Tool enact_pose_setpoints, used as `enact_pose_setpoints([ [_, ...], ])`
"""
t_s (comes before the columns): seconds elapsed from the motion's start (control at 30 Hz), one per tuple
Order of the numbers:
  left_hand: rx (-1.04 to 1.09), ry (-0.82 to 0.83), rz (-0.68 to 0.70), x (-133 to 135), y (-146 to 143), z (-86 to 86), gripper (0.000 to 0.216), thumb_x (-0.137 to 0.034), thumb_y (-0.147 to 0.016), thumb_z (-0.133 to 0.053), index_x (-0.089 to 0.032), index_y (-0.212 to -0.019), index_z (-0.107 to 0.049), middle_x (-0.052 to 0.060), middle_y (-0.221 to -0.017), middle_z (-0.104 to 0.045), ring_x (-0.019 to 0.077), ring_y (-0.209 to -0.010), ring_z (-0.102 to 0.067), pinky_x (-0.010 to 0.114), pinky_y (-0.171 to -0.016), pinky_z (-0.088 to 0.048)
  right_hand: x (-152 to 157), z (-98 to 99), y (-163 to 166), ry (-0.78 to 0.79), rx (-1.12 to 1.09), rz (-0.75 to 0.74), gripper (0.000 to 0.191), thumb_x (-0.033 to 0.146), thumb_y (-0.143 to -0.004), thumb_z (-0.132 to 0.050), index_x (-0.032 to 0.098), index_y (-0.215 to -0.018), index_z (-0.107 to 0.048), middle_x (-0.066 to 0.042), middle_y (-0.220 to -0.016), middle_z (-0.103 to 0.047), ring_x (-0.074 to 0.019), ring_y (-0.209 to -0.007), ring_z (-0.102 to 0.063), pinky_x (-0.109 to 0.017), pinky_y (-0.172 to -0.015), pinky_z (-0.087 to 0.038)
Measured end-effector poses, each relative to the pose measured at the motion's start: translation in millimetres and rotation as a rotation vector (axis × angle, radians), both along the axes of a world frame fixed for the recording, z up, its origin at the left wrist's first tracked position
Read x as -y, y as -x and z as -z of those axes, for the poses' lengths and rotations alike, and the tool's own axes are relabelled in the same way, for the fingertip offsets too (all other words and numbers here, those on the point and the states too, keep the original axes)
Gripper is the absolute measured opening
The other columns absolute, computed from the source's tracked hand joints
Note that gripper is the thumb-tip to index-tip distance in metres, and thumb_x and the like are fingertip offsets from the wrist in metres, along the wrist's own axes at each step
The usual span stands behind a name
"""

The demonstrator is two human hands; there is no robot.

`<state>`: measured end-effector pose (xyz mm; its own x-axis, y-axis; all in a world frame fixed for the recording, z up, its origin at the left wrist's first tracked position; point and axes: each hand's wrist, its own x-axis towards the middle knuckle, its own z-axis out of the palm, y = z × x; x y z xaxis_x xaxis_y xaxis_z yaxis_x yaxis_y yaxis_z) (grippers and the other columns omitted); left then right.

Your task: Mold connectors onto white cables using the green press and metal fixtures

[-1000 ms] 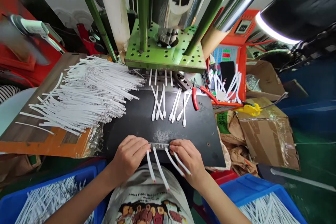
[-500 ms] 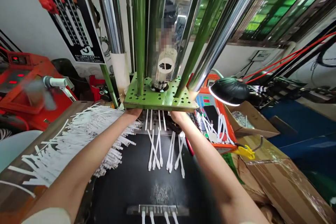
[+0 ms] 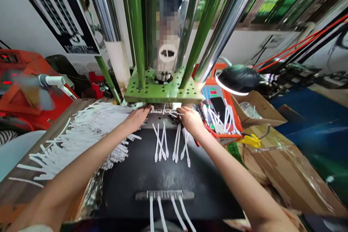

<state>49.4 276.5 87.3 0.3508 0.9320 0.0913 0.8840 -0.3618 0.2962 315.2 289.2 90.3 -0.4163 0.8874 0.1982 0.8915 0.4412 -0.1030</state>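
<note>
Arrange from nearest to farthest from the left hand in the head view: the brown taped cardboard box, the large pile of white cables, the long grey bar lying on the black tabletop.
1. Large pile of white cables: left side, beside the left hand.
2. Long grey bar: front part of the black tabletop.
3. Brown taped cardboard box: far right.

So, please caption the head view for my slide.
Left hand and right hand hold a narrow bar near the green plate; a slotted bar with white cables lies nearer the camera.
</note>
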Motion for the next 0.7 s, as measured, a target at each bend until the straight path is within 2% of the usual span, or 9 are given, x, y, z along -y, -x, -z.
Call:
enact_pose_setpoints([
  [0.07, 0.014, 0.097, 0.076, 49.6, 3.5, 9.3, 0.030, -0.008, -0.095, -0.044, -0.016, -0.122, -0.055, 0.009, -0.108, -0.064, 0.0205, -0.101, -0.063, 0.033, -0.087, -0.051, 47.9, 14.3, -15.6, 0.075, -0.061, -0.042, 0.018, 0.010, -0.092, -0.052, 0.016, -0.099, -0.067, -0.007, -0.088, -0.068, -0.0185, -0.086, -0.065, -0.027, -0.075, -0.048],
  [0.17, 0.072, 0.217, 0.154, 121.6, 3.1, 18.7, 0.025, -0.006, -0.094, -0.042, -0.019, -0.108, -0.058, 0.006, -0.099, -0.061, 0.0187, -0.090, -0.063, 0.030, -0.079, -0.050, 117.6, 31.3, -32.0, 0.192, -0.222, -0.135, 0.024, 0.006, -0.086, -0.051, 0.020, -0.095, -0.067, -0.004, -0.086, -0.066, -0.0168, -0.076, -0.064, -0.026, -0.068, -0.047],
  [0.27, 0.120, 0.273, 0.148, 166.4, -0.7, 28.1, 0.025, -0.004, -0.092, -0.042, -0.019, -0.106, -0.058, 0.005, -0.100, -0.057, 0.0179, -0.085, -0.062, 0.030, -0.076, -0.051, 162.8, 45.5, -36.4, 0.231, -0.298, -0.108, 0.027, 0.005, -0.084, -0.048, 0.021, -0.093, -0.068, -0.004, -0.088, -0.062, -0.0158, -0.070, -0.063, -0.025, -0.060, -0.048],
  [0.4, 0.222, 0.143, 0.058, 194.1, 1.6, 37.6, 0.020, -0.009, -0.094, -0.045, -0.019, -0.109, -0.054, 0.007, -0.104, -0.057, 0.0197, -0.093, -0.061, 0.032, -0.082, -0.051, 191.4, 56.4, -35.9, 0.135, -0.444, -0.037, 0.025, 0.013, -0.090, -0.047, 0.020, -0.107, -0.064, -0.007, -0.093, -0.060, -0.0174, -0.075, -0.064, -0.027, -0.063, -0.054],
  [0.5, 0.202, 0.122, 0.134, 215.5, 3.7, 41.1, 0.015, -0.012, -0.093, -0.051, -0.021, -0.104, -0.055, 0.006, -0.102, -0.060, 0.0206, -0.094, -0.061, 0.033, -0.081, -0.053, 210.7, 60.7, -35.5, 0.197, -0.489, -0.168, 0.024, 0.016, -0.093, -0.049, 0.022, -0.110, -0.064, -0.007, -0.094, -0.061, -0.0171, -0.079, -0.064, -0.026, -0.067, -0.056],
  [0.57, 0.116, 0.025, 0.169, 227.3, 2.3, 42.0, 0.019, -0.007, -0.091, -0.049, -0.021, -0.102, -0.057, 0.005, -0.095, -0.062, 0.0211, -0.086, -0.062, 0.034, -0.075, -0.053, 220.9, 61.8, -35.1, 0.171, -0.455, -0.224, 0.028, 0.012, -0.093, -0.048, 0.022, -0.112, -0.065, -0.007, -0.092, -0.062, -0.0170, -0.078, -0.064, -0.026, -0.066, -0.057],
  [0.63, 0.049, -0.152, 0.152, 228.1, 0.8, 38.8, 0.023, -0.003, -0.091, -0.045, -0.019, -0.101, -0.058, 0.006, -0.091, -0.064, 0.0208, -0.079, -0.063, 0.034, -0.070, -0.052, 220.9, 57.4, -35.2, 0.079, -0.449, -0.222, 0.033, 0.009, -0.093, -0.045, 0.022, -0.116, -0.064, -0.008, -0.094, -0.064, -0.0169, -0.079, -0.064, -0.026, -0.067, -0.056],
  [0.7, 0.025, -0.307, 0.158, 211.5, 2.4, 29.0, 0.023, -0.004, -0.093, -0.043, -0.017, -0.105, -0.058, 0.007, -0.094, -0.066, 0.0207, -0.082, -0.064, 0.034, -0.072, -0.052, 204.2, 45.5, -35.9, 0.006, -0.477, -0.239, 0.036, 0.008, -0.093, -0.047, 0.023, -0.123, -0.061, -0.009, -0.101, -0.065, -0.0168, -0.084, -0.065, -0.026, -0.070, -0.056],
])
